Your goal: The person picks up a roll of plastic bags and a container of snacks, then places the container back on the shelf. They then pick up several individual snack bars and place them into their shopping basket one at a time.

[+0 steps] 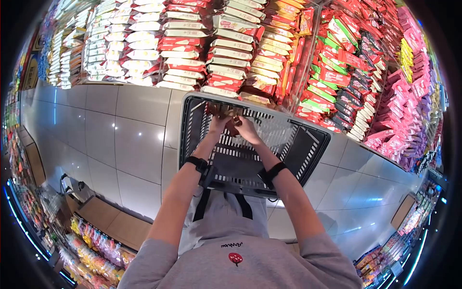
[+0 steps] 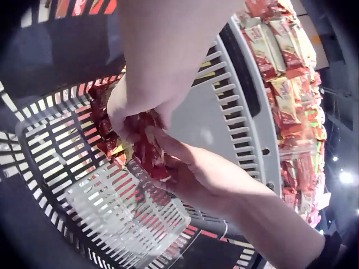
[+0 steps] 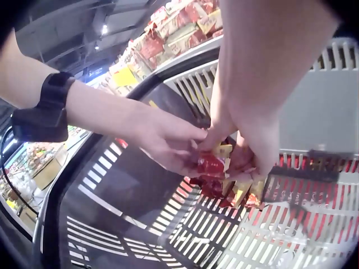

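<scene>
In the upper middle of the head view, the left hand and right hand meet at the far end of a grey shopping basket. The curled fingers of both hands pinch one bunch of red snack packets. The bunch is inside the basket near its slatted wall, below the shelves of wrapped snacks

Arms extended forward; left hand, right hand together, fingers pinching

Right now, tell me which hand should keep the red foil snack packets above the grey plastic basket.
Left, probably: the left hand closes its grip round the red foil snack packets; the right hand only pinches them from above.
</scene>
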Demonstrator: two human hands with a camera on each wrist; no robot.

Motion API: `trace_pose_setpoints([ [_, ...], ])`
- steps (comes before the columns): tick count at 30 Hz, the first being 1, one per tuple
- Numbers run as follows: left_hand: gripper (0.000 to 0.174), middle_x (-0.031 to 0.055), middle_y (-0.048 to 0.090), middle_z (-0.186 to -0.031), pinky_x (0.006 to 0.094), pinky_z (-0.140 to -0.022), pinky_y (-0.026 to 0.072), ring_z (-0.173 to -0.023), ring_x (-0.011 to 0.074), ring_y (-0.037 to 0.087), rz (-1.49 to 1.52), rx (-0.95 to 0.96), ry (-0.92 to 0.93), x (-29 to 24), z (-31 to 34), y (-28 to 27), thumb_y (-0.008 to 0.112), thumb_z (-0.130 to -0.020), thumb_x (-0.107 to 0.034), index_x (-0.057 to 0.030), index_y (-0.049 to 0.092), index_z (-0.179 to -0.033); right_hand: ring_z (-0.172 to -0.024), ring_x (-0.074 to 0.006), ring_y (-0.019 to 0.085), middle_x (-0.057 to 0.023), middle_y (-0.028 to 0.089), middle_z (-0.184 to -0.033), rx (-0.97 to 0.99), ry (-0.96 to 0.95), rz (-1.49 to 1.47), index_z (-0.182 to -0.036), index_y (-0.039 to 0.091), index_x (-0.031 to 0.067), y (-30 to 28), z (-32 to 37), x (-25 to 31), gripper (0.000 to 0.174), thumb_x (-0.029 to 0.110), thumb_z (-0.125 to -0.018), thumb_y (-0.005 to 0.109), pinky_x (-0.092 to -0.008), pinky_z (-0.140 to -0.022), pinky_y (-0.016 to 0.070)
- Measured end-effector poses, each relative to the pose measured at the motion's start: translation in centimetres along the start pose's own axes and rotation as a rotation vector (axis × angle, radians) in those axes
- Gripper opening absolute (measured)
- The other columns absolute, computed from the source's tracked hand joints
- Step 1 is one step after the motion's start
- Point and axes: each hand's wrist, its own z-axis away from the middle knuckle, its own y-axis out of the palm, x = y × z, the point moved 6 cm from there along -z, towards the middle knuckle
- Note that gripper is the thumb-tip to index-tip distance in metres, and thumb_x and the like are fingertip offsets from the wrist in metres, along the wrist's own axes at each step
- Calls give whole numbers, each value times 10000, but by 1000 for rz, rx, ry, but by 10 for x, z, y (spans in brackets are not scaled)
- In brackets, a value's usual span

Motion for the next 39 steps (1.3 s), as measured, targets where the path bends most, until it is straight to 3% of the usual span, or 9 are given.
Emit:
trace_pose_setpoints([
  [4, 273, 25, 604, -898, 272, -728, 446, -800, 127, 568, 371, 48, -83, 13, -11, 4, 633, -800, -152, -35, 553, -1034, -867, -340, 598, -195, 624, -889, -284, 137, -432, -1028, 556, 53, 37, -44, -42, 420, 230, -663, 663, -395, -737, 484],
  [5, 302, 25, 600, -1003, 259, -757, 430, -853, 115, 555, 379, 44, -65, 17, -14, 2, 588, -819, -110, -45, 545, -1110, -750, -203, 630, -95, 656, -866, -402, 192, -336, -995, 596, 45, 34, -42, -41, 306, 177, -723, 639, -312, -670, 484],
  [11, 396, 36, 554, -1151, 243, -874, 387, -1018, 108, 505, 89, 17, -112, 21, -12, -4, 523, -827, -61, -43, 491, -1221, -798, -260, 629, -135, 641, -915, -274, 182, -408, -997, 577, 57, 71, -66, -69, 297, 264, -783, 569, -325, -696, 484],
  [15, 388, 52, 554, -1150, 254, -887, 387, -1019, 127, 517, 139, 111, -92, 12, -6, 3, 509, -828, -50, -21, 488, -1215, -903, -224, 615, -125, 633, -963, -345, 35, -196, -1082, 541, 59, 23, -30, -16, 358, 199, -756, 593, -303, -749, 476],
  [18, 356, 67, 571, -1103, 259, -836, 423, -997, 135, 533, 150, 99, 21, 13, -10, 3, 486, -830, -23, -9, 501, -1185, -923, -357, 578, -197, 610, -960, -294, 51, -336, -1045, 547, 43, 13, -19, -14, 369, 198, -718, 623, -376, -777, 470],
  [23, 234, 45, 633, -831, 272, -622, 455, -685, 137, 579, 150, 121, 56, -5, 7, 1, 504, -791, -62, -26, 598, -1003, -792, -154, 644, -98, 643, -786, -275, -49, -486, -920, 596, -1, -47, 48, 65, 132, 94, -828, 582, -258, -662, 480],
  [28, 150, 130, 634, -771, 288, -626, 470, -699, 180, 627, -367, 90, 394, -102, 78, 22, 556, -818, -153, -37, 627, -881, -532, -126, 547, -98, 598, -701, -576, -520, -256, -862, 591, 15, -151, 130, 184, 71, 47, -799, 593, -250, -494, 429],
  [31, 161, 105, 639, -775, 269, -645, 478, -720, 151, 627, -256, 150, 483, -147, 112, 36, 545, -844, -134, -2, 596, -919, -515, -206, 510, -88, 550, -666, -818, -651, -34, -774, 562, 22, -201, 127, 205, 39, 33, -768, 599, -318, -513, 424],
  [39, 159, 57, 627, -810, 217, -612, 460, -706, 96, 585, -30, 171, 440, -201, 157, 34, 484, -897, -108, 15, 562, -961, -732, -331, 604, -200, 607, -732, -214, -229, 295, -839, 625, -19, -197, 59, 179, 337, 308, -757, 629, -393, -665, 460],
])
